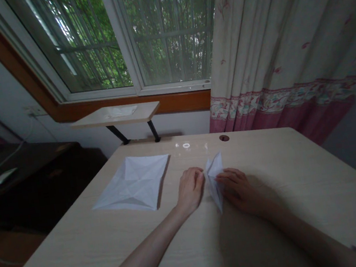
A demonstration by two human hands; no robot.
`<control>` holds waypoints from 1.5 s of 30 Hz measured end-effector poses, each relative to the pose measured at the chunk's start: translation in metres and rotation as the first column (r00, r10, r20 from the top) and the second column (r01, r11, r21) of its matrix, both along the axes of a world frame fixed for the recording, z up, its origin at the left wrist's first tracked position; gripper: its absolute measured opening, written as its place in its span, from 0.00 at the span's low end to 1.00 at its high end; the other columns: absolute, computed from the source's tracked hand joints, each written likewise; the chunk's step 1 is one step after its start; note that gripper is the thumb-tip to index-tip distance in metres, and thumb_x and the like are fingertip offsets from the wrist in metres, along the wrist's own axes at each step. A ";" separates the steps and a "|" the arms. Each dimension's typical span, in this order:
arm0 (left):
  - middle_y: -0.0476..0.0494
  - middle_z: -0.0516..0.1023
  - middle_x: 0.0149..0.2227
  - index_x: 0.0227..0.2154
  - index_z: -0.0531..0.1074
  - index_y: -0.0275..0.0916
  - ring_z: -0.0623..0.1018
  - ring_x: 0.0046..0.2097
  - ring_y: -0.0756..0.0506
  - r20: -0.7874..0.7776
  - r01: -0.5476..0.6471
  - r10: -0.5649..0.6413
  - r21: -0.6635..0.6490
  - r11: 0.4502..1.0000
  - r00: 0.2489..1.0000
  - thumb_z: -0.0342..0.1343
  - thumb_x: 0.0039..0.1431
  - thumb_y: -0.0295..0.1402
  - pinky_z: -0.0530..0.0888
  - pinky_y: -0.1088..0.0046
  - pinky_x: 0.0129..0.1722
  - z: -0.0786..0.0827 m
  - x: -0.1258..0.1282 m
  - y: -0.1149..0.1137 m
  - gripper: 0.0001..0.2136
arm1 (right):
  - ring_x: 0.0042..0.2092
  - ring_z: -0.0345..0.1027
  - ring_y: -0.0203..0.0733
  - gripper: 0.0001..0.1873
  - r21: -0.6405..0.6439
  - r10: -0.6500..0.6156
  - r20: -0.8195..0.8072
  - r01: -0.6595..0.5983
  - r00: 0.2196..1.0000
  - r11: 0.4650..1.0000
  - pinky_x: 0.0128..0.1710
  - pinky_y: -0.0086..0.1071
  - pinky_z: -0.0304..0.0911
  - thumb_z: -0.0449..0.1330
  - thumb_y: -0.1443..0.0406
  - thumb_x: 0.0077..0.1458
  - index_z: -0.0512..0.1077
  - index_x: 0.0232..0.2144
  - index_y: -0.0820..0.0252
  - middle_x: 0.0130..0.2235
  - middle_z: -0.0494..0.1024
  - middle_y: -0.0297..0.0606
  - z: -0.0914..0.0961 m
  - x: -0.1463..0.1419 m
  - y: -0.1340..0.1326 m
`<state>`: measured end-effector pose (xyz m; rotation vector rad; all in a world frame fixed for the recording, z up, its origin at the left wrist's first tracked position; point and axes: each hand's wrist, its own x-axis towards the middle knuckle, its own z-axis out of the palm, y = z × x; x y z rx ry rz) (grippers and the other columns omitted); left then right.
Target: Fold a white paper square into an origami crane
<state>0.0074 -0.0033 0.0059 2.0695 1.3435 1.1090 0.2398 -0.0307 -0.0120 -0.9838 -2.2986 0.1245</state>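
A small piece of folded white paper [213, 179] stands upright over the table, its layers drawn to points at the top and bottom. My right hand [240, 190] pinches its right side between thumb and fingers. On the other side, my left hand [190, 189] is closed, fingers curled together, with the fingertips at the paper's left edge; its thumb is mostly hidden. Left of my hands lies a creased white paper sheet [135, 183], opened out, with crossing fold lines and slightly raised edges.
The pale wooden table [306, 195] has a round cable hole [224, 138] near its back edge. A raised shelf [90, 120] on black legs carries crumpled white paper [122, 111]. Behind are a barred window and a patterned curtain [259, 51]; a dark desk [37, 171] stands left.
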 end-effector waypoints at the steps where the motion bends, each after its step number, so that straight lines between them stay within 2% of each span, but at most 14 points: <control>1: 0.42 0.77 0.44 0.39 0.70 0.40 0.73 0.48 0.41 0.001 0.007 -0.007 0.003 1.000 1.000 0.44 0.70 0.40 0.68 0.60 0.51 0.000 0.000 -0.001 0.12 | 0.62 0.58 0.52 0.27 0.009 -0.001 -0.002 0.001 1.000 1.000 0.61 0.55 0.57 0.53 0.71 0.60 0.62 0.61 0.50 0.57 0.71 0.43 -0.001 0.000 0.000; 7: 0.43 0.76 0.45 0.43 0.70 0.40 0.72 0.49 0.41 0.014 0.044 -0.044 -0.008 0.999 0.999 0.46 0.69 0.39 0.66 0.61 0.52 0.000 0.000 -0.002 0.11 | 0.64 0.56 0.52 0.27 0.039 -0.024 0.000 0.024 1.000 0.999 0.61 0.56 0.57 0.55 0.70 0.60 0.62 0.61 0.49 0.59 0.71 0.41 -0.004 0.001 0.002; 11: 0.44 0.76 0.44 0.43 0.70 0.41 0.72 0.49 0.41 -0.010 0.079 -0.079 -0.019 0.997 0.997 0.44 0.70 0.39 0.66 0.61 0.51 0.001 0.000 -0.002 0.11 | 0.62 0.62 0.50 0.28 -0.006 -0.053 0.030 0.053 0.998 0.999 0.62 0.58 0.55 0.54 0.70 0.59 0.63 0.60 0.48 0.59 0.72 0.39 -0.003 0.002 0.001; 15: 0.44 0.76 0.43 0.41 0.69 0.41 0.72 0.48 0.41 -0.057 0.084 -0.086 -0.042 0.996 0.995 0.44 0.70 0.39 0.66 0.61 0.50 0.003 0.001 -0.002 0.11 | 0.59 0.66 0.48 0.27 -0.049 -0.035 -0.015 0.034 0.999 0.998 0.60 0.52 0.62 0.54 0.70 0.59 0.64 0.60 0.49 0.58 0.73 0.40 -0.001 0.001 0.000; 22: 0.47 0.75 0.40 0.41 0.69 0.43 0.72 0.47 0.41 -0.174 0.087 -0.096 -0.063 0.994 0.980 0.50 0.67 0.35 0.64 0.60 0.49 0.001 0.001 -0.003 0.05 | 0.59 0.65 0.47 0.25 -0.076 0.001 -0.070 -0.006 0.998 0.997 0.59 0.51 0.63 0.54 0.69 0.60 0.66 0.59 0.51 0.58 0.73 0.41 0.001 -0.001 0.002; 25: 0.47 0.75 0.39 0.43 0.69 0.43 0.71 0.47 0.40 -0.182 0.088 -0.098 -0.062 0.994 0.978 0.54 0.65 0.34 0.64 0.60 0.49 0.000 0.000 -0.003 0.06 | 0.59 0.66 0.47 0.25 -0.072 0.009 -0.081 -0.015 0.997 0.997 0.59 0.51 0.63 0.53 0.69 0.61 0.65 0.59 0.51 0.57 0.73 0.41 0.002 -0.002 0.001; 34: 0.45 0.75 0.48 0.49 0.70 0.45 0.70 0.52 0.39 -0.192 0.113 -0.124 -0.068 0.991 0.974 0.56 0.62 0.31 0.64 0.58 0.51 0.005 0.000 -0.004 0.13 | 0.59 0.65 0.46 0.25 -0.061 0.008 -0.080 -0.013 0.997 0.998 0.59 0.51 0.63 0.53 0.69 0.62 0.64 0.60 0.50 0.57 0.73 0.41 0.000 -0.001 0.002; 41: 0.45 0.74 0.48 0.44 0.74 0.46 0.70 0.53 0.39 -0.194 0.110 -0.115 -0.037 0.993 0.974 0.58 0.59 0.29 0.64 0.57 0.53 0.001 0.000 -0.004 0.10 | 0.60 0.64 0.46 0.24 -0.060 0.021 -0.077 -0.026 0.997 0.998 0.60 0.51 0.62 0.53 0.70 0.62 0.65 0.59 0.51 0.58 0.72 0.41 -0.002 0.000 0.003; 45: 0.44 0.73 0.49 0.41 0.76 0.46 0.69 0.53 0.39 -0.209 0.104 -0.107 -0.027 0.994 0.972 0.60 0.57 0.28 0.64 0.56 0.53 0.001 0.001 -0.003 0.09 | 0.60 0.64 0.47 0.21 -0.041 0.032 -0.071 -0.035 0.997 0.999 0.59 0.51 0.63 0.53 0.70 0.62 0.69 0.55 0.51 0.58 0.72 0.42 -0.003 0.000 0.004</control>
